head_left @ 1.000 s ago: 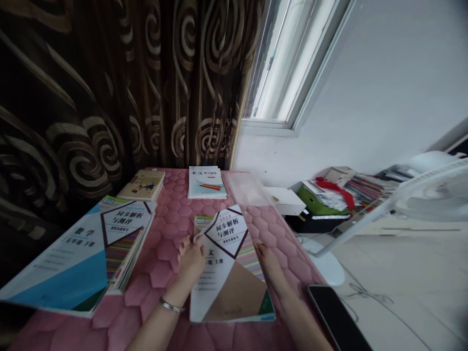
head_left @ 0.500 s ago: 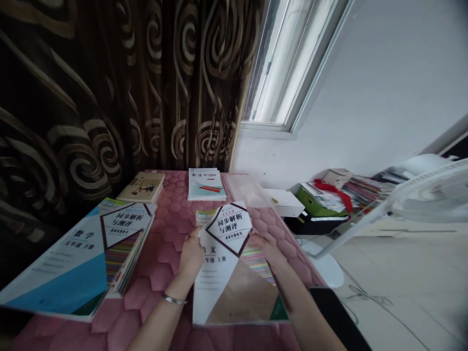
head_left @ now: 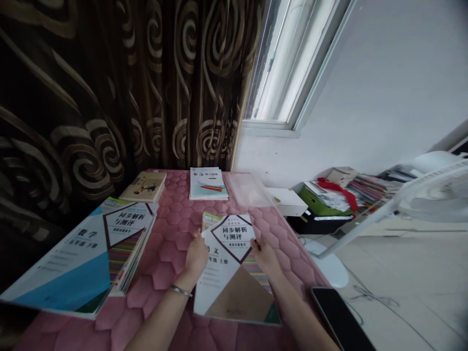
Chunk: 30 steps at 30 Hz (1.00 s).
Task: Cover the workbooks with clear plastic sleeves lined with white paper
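Our left hand (head_left: 196, 256) has its fingers pressed together against the left edge of the workbook (head_left: 228, 239), and our right hand (head_left: 265, 257) has its fingertips (head_left: 256, 246) at the right edge. We can't tell whether either hand is actually pinching the cover. The workbook lies on the pink quilted mat (head_left: 164, 273), between our hands, with a striped edge showing on its right. A bangle (head_left: 181, 291) circles our left wrist.

Just left of us lies a second workbook (head_left: 87, 253), hanging over the mat's edge. Farther off sit a tan book (head_left: 143, 186), a calligraphy book (head_left: 207, 184) and a clear sleeve (head_left: 248, 190). To the right, a phone (head_left: 340, 317) lies beside the mat — and beyond it stands a white fan (head_left: 435, 195).
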{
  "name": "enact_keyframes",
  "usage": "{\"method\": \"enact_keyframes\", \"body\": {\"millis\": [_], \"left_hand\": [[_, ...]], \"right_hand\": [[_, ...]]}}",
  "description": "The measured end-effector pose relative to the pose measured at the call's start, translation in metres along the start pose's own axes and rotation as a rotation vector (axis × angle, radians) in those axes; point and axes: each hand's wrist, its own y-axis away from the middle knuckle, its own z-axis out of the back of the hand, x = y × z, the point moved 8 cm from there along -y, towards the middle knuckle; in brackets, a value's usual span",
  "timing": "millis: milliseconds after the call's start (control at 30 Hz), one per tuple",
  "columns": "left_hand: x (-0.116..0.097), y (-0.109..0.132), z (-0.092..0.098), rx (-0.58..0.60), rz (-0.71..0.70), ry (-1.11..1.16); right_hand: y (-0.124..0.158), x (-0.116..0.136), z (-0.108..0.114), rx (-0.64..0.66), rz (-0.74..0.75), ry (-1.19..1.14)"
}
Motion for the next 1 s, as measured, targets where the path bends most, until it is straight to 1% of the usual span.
{"method": "enact_keyframes", "body": {"millis": [100,167,233,300,367,467,567,633,700,800,867,900,933,1000], "left_hand": [[0.003,0.001,0.016,-0.059,-0.024,0.038],[0.012,-0.001,0.026,-0.09,-0.037,-0.011],[0.024,-0.006,0.03,-0.088,-0.02,-0.1],[0.034,-0.011,0.029,-0.072,-0.006,-0.177],[0.037,-0.013,0.025,-0.062,-0.011,-0.219],[0.032,-0.013,0.013,-0.033,-0.002,-0.231],[0.026,-0.012,0.006,-0.015,0.012,-0.218],[0.025,-0.012,0.009,-0.032,0.003,-0.206],[0.028,-0.012,0.016,-0.056,0.001,-0.206],[0.04,-0.009,0.027,-0.094,0.065,-0.277],[0.043,-0.004,0.031,-0.149,0.078,-0.356],[0.04,-0.001,0.031,-0.183,0.049,-0.392],[0.034,0.001,0.029,-0.208,-0.011,-0.417],[0.015,0.006,0.015,-0.196,-0.214,-0.424]], "right_hand": [[0.003,0.016,-0.003,0.001,0.065,0.004],[0.007,0.029,-0.006,-0.011,0.104,0.025],[0.011,0.038,-0.012,-0.006,0.099,0.113],[0.015,0.044,-0.021,0.024,0.088,0.24],[0.018,0.046,-0.028,0.053,0.092,0.356],[0.02,0.045,-0.031,0.067,0.081,0.46],[0.018,0.046,-0.026,0.068,0.089,0.464],[0.017,0.05,-0.023,0.054,0.127,0.435],[0.017,0.055,-0.023,0.048,0.157,0.422],[0.018,0.056,-0.035,0.086,0.142,0.488],[0.018,0.055,-0.044,0.108,0.128,0.538],[0.018,0.055,-0.046,0.112,0.125,0.546],[0.018,0.055,-0.047,0.115,0.126,0.54],[0.016,0.055,-0.046,0.124,0.129,0.506]]}}
